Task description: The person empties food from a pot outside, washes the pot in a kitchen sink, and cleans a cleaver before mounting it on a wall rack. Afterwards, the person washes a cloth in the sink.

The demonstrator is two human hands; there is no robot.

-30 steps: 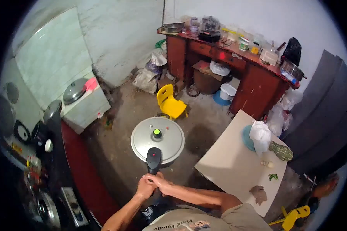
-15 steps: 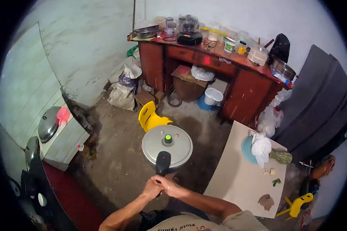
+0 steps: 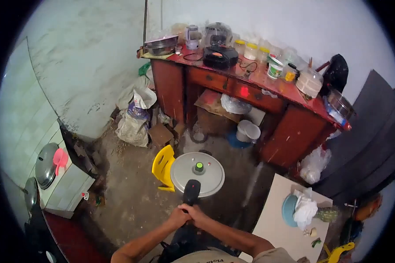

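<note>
- Far L: pink scoop [image 3: 60,160] is overlapping dark domed lid [image 3: 47,171].
- L of ctr: yellow chair [image 3: 163,168] is showing right beside the pot's L edge.
- Ctr: pressure cooker [image 3: 184,175] is showing a round, dull silver-grey top; black knob [image 3: 199,167] w/ green cap is standing nr its middle, small fittings are flanking it, the R one looking reddish. Black handle [image 3: 191,189] w/ red dot is jutting twd the person.
- Position: cooker is sitting straight ahead of both hands, over the floor [image 3: 127,206]; its round part is staying clear of the fingers, only the handle is reaching them.
- L hand [image 3: 178,215] is closing round the handle's near end.
- R hand [image 3: 199,215] is gripping the same end, touching L hand.
- R: pale tabletop [image 3: 270,215] is holding blue plate [image 3: 289,210], white bag [image 3: 306,208] & squash [image 3: 327,214].
</note>
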